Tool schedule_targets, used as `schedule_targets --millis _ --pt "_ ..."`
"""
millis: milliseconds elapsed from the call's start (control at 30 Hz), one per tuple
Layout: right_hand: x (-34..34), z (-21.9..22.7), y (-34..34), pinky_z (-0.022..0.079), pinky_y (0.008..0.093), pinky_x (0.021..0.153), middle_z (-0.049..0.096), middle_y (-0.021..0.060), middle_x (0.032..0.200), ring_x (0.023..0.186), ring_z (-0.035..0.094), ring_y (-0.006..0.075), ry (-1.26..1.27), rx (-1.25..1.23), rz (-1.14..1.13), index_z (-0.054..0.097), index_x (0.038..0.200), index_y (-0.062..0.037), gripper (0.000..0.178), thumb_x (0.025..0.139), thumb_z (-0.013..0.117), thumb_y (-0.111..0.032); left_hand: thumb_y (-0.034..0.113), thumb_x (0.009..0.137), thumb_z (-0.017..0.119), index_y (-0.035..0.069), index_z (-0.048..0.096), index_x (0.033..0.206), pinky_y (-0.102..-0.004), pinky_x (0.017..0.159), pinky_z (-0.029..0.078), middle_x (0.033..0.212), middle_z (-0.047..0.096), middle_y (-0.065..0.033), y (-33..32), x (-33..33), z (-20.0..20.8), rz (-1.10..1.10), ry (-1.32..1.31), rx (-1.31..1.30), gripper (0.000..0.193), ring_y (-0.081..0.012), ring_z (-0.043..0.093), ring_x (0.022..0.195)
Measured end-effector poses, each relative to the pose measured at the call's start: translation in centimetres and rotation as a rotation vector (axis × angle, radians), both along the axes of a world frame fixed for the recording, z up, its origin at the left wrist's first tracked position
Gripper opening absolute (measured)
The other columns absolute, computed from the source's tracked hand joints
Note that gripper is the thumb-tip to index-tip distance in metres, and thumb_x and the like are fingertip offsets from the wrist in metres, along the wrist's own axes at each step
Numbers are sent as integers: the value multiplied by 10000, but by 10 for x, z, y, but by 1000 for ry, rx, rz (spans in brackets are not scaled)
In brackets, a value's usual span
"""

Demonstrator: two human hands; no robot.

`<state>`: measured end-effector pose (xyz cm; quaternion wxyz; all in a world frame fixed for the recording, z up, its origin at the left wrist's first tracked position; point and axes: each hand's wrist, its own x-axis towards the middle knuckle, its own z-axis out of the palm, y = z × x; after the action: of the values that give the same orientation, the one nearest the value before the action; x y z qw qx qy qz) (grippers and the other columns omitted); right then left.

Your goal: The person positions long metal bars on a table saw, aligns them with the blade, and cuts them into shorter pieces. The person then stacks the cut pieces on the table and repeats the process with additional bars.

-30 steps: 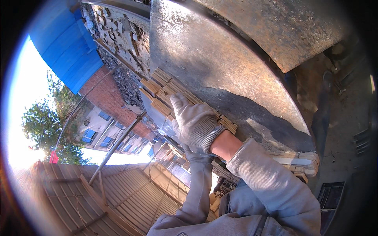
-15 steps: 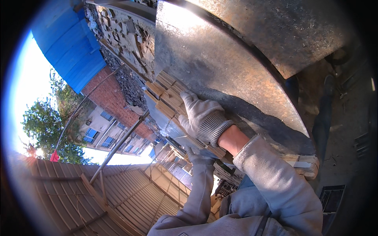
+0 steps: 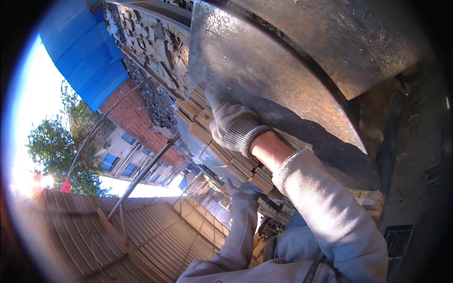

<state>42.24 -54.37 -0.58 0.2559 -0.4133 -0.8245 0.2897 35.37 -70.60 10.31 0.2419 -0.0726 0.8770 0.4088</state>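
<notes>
Head cam: R hand (image 3: 232, 120) touching slats (image 3: 201, 133), L hand (image 3: 232, 188) near; can't tell fingers' spread.

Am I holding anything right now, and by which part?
Can't tell: your right hand is at the wooden strips, its grip hidden; your left hand also shows no clear grip.

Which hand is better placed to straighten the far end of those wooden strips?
Probably the right hand: it lies against the wooden strips, near their far end, while the left hand is lower in view, farther from that end.
</notes>
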Motion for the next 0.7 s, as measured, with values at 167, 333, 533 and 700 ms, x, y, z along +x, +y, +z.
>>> schedule_targets --millis 167,333,533,700 --pt "-31 -7 -4 619 563 555 640 414 1328 738 746 306 78 -344 35 711 1332 4 419 1073 521 -266 570 1125 465 181 542 1524 -445 1148 492 1455 595 -90 -28 -31 3 -59 -110 73 562 -254 573 1304" --pt "-22 1 -14 625 505 756 731 260 1193 851 762 405 566 -725 -298 511 1531 -54 566 1068 553 -378 782 1015 506 143 598 1481 -562 1127 501 1415 659 -139 -49 -73 1 -76 -186 120 796 -355 627 1226" --pt "135 65 8 593 410 626 760 99 846 706 745 276 909 -422 -612 679 1294 -109 412 903 803 -70 761 1019 528 146 603 1490 -562 1110 516 1448 656 -121 -42 -104 -9 -48 -373 479 778 -349 630 1271" --pt "299 74 143 632 424 938 590 242 1468 1195 659 278 -185 -272 -592 439 1650 -119 807 969 707 -461 757 1003 567 149 603 1503 -574 1093 532 1511 631 -110 -38 -113 -16 90 -445 468 789 -352 621 1336"
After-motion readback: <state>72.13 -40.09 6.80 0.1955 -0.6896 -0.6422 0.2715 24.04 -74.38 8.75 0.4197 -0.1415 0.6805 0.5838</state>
